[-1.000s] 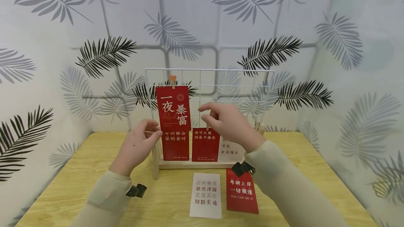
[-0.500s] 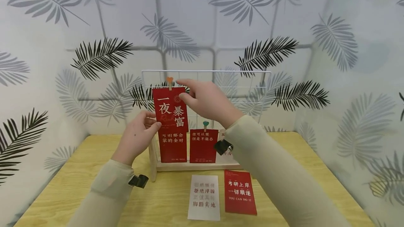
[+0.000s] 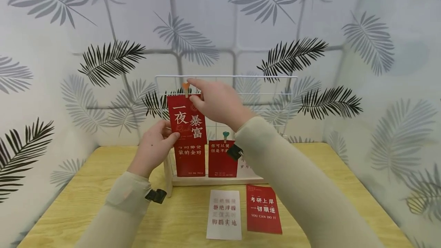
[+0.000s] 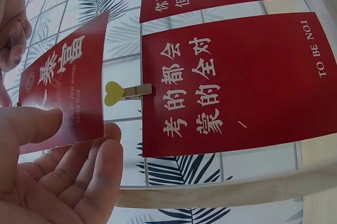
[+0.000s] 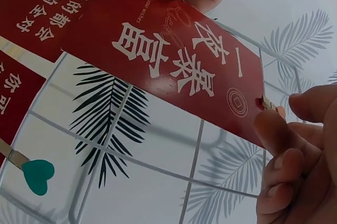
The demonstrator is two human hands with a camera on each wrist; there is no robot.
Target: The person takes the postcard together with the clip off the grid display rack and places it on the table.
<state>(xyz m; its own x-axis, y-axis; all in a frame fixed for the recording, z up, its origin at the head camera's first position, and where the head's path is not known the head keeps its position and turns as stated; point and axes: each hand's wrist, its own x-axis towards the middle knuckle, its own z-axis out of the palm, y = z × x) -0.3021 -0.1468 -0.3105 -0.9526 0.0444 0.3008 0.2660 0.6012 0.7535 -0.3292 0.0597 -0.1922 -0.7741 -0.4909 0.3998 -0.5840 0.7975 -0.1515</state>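
Observation:
A tall red card (image 3: pixel 187 119) with large white characters hangs on a white wire grid (image 3: pixel 225 76) from a clothespin with an orange heart (image 3: pixel 186 86). My left hand (image 3: pixel 155 146) pinches its left edge, thumb in front and fingers behind. My right hand (image 3: pixel 218 102) is at the card's top right corner, index finger and thumb apart beside the clothespin. In the right wrist view, the thumb (image 5: pixel 274 132) overlaps the clip's end. Behind the card's lower part hangs another red card (image 4: pixel 237 84), held by a clothespin with a yellow heart (image 4: pixel 114 94).
A shorter red card (image 3: pixel 222 165) hangs under a teal heart clothespin (image 3: pixel 225 135). To its right, a white card (image 3: pixel 246 165) is partly hidden by my right sleeve. On the wooden table (image 3: pixel 89 202) lie a white card (image 3: pixel 224 215) and a red card (image 3: pixel 263 209).
My right hand has moved up and left from the front of the grid to the orange heart clothespin. The left hand has come to the tall card's edge and pinches it.

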